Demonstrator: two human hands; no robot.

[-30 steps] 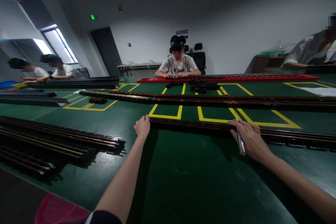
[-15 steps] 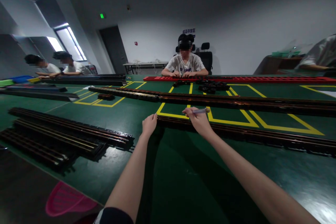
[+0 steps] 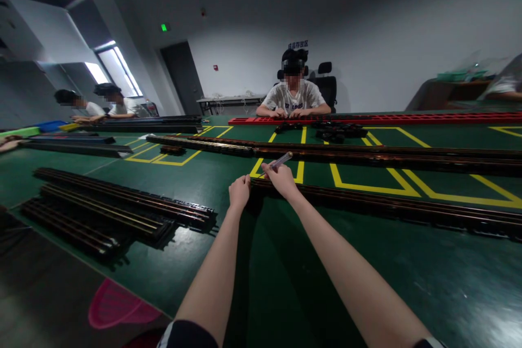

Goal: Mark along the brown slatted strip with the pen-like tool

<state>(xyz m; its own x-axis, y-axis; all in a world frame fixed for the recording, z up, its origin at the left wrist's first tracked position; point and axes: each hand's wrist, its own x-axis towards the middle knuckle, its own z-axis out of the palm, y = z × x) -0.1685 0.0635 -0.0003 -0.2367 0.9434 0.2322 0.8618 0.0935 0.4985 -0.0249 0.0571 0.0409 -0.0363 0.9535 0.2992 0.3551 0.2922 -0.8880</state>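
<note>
A long black rail with copper-coloured strips (image 3: pixel 367 204) lies across the green table in front of me. My left hand (image 3: pixel 240 192) is closed at its left end, thumb and fingers pinching it. Just to the right, my right hand (image 3: pixel 281 179) grips a slim pen-like tool with a pale, see-through handle (image 3: pixel 282 160). The handle's back end slants up to the right. Its tip points down toward the rail near my left fingers and is too small to make out.
Several similar rails (image 3: pixel 101 204) lie at the left. Another long row (image 3: pixel 326 152) runs across beyond yellow tape (image 3: pixel 375 189). Black parts (image 3: pixel 340 131) lie before a red rack (image 3: pixel 408 118). A person (image 3: pixel 293 92) sits opposite; a pink basket (image 3: pixel 118 304) stands below the table edge.
My right hand has moved left along the rail with the pen-like tool, close to my left hand. The tool's handle now tilts up more. The whole view has shifted slightly.
</note>
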